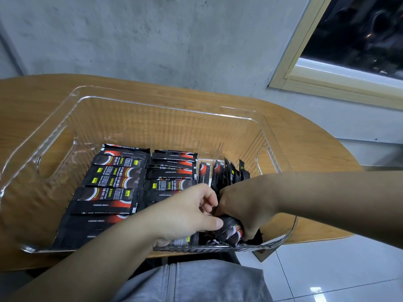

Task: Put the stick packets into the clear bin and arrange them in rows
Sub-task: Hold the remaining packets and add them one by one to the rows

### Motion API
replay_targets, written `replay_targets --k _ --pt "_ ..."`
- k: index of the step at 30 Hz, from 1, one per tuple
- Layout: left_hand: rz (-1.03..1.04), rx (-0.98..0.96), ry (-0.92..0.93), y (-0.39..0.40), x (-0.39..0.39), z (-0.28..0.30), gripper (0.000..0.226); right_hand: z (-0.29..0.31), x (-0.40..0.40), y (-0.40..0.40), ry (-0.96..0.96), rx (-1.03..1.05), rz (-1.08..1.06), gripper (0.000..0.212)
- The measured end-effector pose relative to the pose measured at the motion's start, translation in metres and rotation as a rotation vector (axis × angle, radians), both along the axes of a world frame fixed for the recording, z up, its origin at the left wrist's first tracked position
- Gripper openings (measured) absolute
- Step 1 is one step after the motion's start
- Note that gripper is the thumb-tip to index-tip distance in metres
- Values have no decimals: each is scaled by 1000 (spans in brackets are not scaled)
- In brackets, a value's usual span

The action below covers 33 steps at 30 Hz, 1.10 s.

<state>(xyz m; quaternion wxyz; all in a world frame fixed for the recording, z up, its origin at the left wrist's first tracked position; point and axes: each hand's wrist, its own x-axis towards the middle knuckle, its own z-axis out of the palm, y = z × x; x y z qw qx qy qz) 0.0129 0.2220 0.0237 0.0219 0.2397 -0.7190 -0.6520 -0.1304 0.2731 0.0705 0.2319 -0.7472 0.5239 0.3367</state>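
- My right hand (246, 205) is clamped on a bundle of stick packets (229, 233) at the near right corner of the clear bin (152, 101); my left hand (187, 214) pinches the same bundle.
- I judge the slick foil may slide out of the grip and scatter over the flat rows (113, 182) along the bin's left side.
- The upright packets (231, 171) by the right wall look ready to topple if nudged.
- The bin is rigid, ribbed plastic with rounded corners, sitting on the wooden tabletop (305, 136).

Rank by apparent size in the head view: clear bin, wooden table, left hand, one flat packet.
1. wooden table
2. clear bin
3. left hand, enlarged by nearness
4. flat packet, roughly hand-sized; unsure
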Motion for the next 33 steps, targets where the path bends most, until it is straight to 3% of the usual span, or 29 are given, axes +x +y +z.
replay_targets --k 6,13,21,24,33 --pt "-9 32 15 2 1 2 23 0 -1 1 -9 4 -16 52" --pt "60 22 -11 0 -3 4 16 5 -5 4 -42 -41 -63 31" --pt "276 -75 51 -6 -3 9 19 26 -11 5 -83 -249 -104 24" --pt "336 -23 100 -10 3 13 20 32 -12 7 -107 -328 -119 23" --pt "315 0 90 -10 12 10 23 45 -14 15 -172 -451 -226 22"
